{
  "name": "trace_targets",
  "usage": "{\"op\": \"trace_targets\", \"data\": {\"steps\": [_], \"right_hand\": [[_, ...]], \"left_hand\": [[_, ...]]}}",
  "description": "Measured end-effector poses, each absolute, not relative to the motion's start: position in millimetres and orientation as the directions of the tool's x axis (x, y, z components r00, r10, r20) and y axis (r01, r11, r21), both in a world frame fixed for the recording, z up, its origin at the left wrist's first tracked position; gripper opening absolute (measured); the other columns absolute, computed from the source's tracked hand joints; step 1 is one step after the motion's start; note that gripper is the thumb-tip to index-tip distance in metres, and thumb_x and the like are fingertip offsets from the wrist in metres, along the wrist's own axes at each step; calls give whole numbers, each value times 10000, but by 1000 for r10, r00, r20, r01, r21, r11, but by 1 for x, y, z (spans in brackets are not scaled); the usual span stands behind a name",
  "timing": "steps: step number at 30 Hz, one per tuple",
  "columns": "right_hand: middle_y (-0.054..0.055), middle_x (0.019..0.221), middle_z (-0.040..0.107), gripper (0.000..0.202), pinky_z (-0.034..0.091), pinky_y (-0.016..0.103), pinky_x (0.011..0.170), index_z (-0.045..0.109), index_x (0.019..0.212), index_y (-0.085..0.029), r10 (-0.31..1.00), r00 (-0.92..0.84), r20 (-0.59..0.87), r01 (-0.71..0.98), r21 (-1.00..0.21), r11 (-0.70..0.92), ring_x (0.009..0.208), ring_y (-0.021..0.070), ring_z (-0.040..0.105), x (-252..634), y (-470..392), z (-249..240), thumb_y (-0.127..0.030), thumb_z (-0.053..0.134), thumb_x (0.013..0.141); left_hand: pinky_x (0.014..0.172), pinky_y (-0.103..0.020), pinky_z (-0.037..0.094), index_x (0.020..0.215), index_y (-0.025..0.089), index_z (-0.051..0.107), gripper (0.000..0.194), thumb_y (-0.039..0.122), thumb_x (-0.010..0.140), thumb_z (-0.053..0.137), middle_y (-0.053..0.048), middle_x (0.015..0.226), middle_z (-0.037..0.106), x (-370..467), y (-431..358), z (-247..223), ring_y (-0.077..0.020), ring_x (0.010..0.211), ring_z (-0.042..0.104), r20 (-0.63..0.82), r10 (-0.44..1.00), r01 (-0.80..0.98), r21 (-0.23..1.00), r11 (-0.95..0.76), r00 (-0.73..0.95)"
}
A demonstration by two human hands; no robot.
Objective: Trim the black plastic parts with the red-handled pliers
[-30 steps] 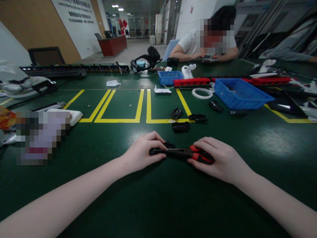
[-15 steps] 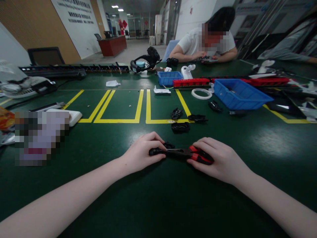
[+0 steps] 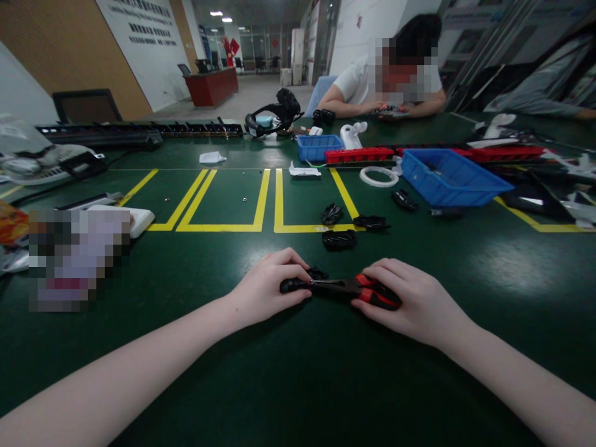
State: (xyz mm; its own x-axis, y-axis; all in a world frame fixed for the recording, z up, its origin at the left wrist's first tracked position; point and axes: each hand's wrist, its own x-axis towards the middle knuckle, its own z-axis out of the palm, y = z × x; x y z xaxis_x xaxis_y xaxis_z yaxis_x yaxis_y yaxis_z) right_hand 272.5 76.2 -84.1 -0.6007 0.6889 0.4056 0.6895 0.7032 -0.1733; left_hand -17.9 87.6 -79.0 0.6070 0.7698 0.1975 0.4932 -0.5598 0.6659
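My right hand (image 3: 405, 298) is closed around the red and black handles of a pair of pliers (image 3: 342, 288). The long jaws point left and reach the fingertips of my left hand (image 3: 279, 282). Between the thumb and fingers of that hand is a small black part (image 3: 292, 285), rounded at its left end; its exact kind cannot be made out. The plier tips meet it at its right end. Just behind the jaws lies another dark piece (image 3: 318, 273), partly hidden. Farther back sit several black plastic parts (image 3: 339, 239).
Yellow tape (image 3: 218, 228) marks boxes on the green table (image 3: 298, 385). Beyond are a large blue bin (image 3: 459, 186), a smaller blue bin (image 3: 320, 149), a white ring (image 3: 379, 177) and a red strip (image 3: 359, 155). A co-worker (image 3: 354, 87) sits across the table.
My hands, the pliers and the black part have not visibly moved. Across the table, the co-worker's head and hands have shifted slightly.
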Motion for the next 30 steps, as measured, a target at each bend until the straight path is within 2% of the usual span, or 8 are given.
{"op": "trace_targets", "data": {"steps": [30], "right_hand": [[82, 898, 678, 276, 528, 322, 613, 613, 986, -193, 699, -605, 383, 705, -150, 693, 735, 201, 649, 269, 76, -74, -427, 652, 844]], "left_hand": [[913, -427, 514, 1023, 212, 696, 147, 222, 877, 701, -53, 1141, 608, -19, 88, -78, -228, 1061, 602, 182, 764, 496, 664, -560, 619]]}}
